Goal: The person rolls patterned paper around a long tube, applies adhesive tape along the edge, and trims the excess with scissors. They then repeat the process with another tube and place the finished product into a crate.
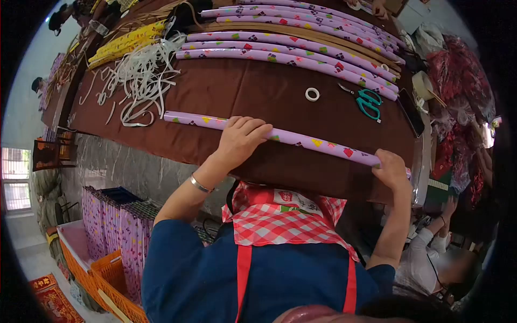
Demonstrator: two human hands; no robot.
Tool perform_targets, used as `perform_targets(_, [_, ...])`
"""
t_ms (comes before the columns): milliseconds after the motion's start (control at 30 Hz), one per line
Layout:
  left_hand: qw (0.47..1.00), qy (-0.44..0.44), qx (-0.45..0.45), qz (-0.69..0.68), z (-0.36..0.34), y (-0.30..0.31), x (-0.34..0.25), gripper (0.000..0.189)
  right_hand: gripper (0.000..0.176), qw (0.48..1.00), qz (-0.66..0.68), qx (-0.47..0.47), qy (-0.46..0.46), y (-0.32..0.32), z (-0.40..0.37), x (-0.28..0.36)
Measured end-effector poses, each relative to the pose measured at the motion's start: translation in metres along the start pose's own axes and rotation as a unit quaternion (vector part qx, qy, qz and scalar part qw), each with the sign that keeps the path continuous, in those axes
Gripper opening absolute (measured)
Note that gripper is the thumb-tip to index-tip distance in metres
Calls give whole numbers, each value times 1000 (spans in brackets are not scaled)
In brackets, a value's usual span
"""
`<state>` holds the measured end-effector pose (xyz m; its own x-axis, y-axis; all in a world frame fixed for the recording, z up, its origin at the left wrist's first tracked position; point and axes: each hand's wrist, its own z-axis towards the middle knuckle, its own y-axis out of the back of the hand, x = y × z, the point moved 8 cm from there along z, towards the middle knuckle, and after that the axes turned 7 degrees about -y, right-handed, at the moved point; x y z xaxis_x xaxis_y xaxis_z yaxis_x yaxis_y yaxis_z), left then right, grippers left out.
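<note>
A long, slim purple roll [318,144] with a colourful printed pattern lies across the near side of the brown cloth. My left hand [240,134] rests over its left-middle part with fingers curled round it. Near the roll's right end, my right hand [391,168] is closed round it, covering part of that end. Beyond the roll are a small ring of tape [312,94] and teal-handled scissors [369,103], their blades apart. Several similar purple rolls [291,58] lie side by side at the back of the table.
A heap of white strips [142,75] and yellow patterned rolls [126,43] sit at the table's left. A black phone [411,112] lies by the right edge. Purple rolls stand upright near an orange crate [107,269] on the floor. Another person [431,258] is at the lower right.
</note>
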<state>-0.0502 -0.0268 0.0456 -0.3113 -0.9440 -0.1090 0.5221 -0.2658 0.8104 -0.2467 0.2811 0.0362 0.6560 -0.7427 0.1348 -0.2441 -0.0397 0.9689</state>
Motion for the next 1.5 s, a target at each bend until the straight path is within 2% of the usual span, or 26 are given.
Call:
perform_targets(267, [998,30,49,23,-12,13,17,43,24,1000,15,22,2,-1,3,4])
perform_targets(367, [997,61,56,4,-6,-1,13,44,24,999,-44,-20,4,-3,2,9])
perform_targets(433, [997,50,65,-4,6,-13,1,45,25,989,-1,-130,76,10,-3,32])
perform_targets(567, [993,21,103,-53,38,-41,-30,39,31,978,56,-147,138,7,2,77])
perform_targets(667, [991,-17,103,-85,55,-63,-53,35,32,972,71,-176,135,4,3,90])
perform_targets(733, [987,-15,137,-78,58,-71,-56,39,33,970,66,-188,138,5,3,91])
perform_targets(967, [988,-8,135,-69,53,-59,-21,34,35,974,47,-180,129,1,10,78])
perform_targets(1100, [981,34,168,-92,51,-53,3,33,35,968,35,-202,144,10,19,89])
perform_targets(1233, [993,33,110,-34,66,-32,33,34,36,964,17,-225,141,34,44,96])
perform_targets(1300, [995,39,93,-8,75,-19,55,36,38,971,3,-208,121,40,62,83])
perform_targets(1433, [998,9,58,36,100,-8,83,33,40,958,7,-242,153,64,98,80])
perform_targets(1500, [998,9,26,64,114,-7,103,33,37,937,1,-304,173,81,114,85])
